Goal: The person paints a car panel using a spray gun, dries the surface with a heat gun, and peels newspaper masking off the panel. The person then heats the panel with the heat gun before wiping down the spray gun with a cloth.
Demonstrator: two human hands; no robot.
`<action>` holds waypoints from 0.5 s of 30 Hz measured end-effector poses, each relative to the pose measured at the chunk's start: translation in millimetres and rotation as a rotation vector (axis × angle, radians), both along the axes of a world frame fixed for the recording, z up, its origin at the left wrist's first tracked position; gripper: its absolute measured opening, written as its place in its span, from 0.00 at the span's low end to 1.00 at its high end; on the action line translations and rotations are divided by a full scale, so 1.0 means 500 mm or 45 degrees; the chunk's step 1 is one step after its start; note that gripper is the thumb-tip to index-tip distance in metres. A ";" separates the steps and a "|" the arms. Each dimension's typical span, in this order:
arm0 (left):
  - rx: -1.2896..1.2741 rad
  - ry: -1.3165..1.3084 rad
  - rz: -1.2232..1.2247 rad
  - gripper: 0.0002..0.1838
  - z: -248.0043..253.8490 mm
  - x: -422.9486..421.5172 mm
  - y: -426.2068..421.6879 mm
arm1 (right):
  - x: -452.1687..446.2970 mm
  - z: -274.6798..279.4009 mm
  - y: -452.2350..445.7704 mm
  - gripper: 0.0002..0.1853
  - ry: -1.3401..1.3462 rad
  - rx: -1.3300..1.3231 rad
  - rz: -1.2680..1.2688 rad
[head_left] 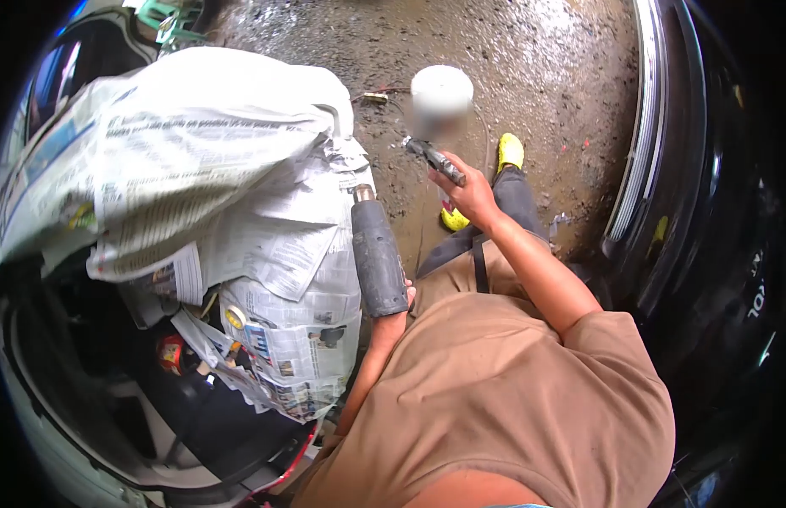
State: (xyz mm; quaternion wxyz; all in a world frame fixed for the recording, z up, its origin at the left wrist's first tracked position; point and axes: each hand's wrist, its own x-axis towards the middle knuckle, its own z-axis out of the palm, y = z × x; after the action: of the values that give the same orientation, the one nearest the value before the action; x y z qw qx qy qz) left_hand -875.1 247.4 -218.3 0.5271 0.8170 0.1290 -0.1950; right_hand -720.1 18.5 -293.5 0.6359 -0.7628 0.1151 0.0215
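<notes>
My left hand (400, 317) is closed around a heat gun (379, 258), a dark, scuffed barrel with a metal nozzle pointing away from me. Its handle and most of my fingers are hidden under the barrel. The gun is beside the newspaper-covered car panel (274, 203). Further forward, my right hand (469, 193) grips a dark-handled tool (444, 165) with a shiny metal end; its exact kind is unclear. Beyond that tip is a round white object (442, 86), blurred along its lower side.
A black vehicle (706, 254) flanks me on the right. Wet, rough ground (545, 68) lies ahead, with a cable connector (376, 97) on it. Among the papers at left are a tape roll (235, 317) and a red container (170, 354). A green plastic stool (168, 21) stands far left.
</notes>
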 end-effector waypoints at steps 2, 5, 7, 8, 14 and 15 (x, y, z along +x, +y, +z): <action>0.063 0.040 -0.037 0.19 -0.026 0.001 -0.001 | 0.010 -0.019 -0.024 0.23 0.270 0.066 0.112; 0.106 0.024 -0.068 0.17 -0.060 0.009 -0.011 | 0.031 -0.118 -0.023 0.26 0.269 0.103 0.071; 0.083 0.091 -0.020 0.17 -0.064 0.020 -0.019 | 0.048 -0.164 -0.016 0.29 0.319 0.138 0.032; 0.069 0.120 0.007 0.17 -0.071 0.026 -0.023 | 0.058 -0.176 -0.014 0.31 0.344 0.156 0.012; 0.099 0.134 -0.017 0.18 -0.076 0.041 -0.037 | 0.118 -0.290 0.026 0.37 0.379 0.199 -0.084; 0.095 0.151 -0.009 0.18 -0.074 0.041 -0.039 | 0.123 -0.289 0.031 0.37 0.389 0.206 -0.077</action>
State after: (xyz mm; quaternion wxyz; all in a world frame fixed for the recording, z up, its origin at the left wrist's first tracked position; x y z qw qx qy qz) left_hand -854.7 228.0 -255.5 0.4870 0.8236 0.1643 -0.2398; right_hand -658.4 34.1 -437.8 0.6706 -0.6932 0.2313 0.1274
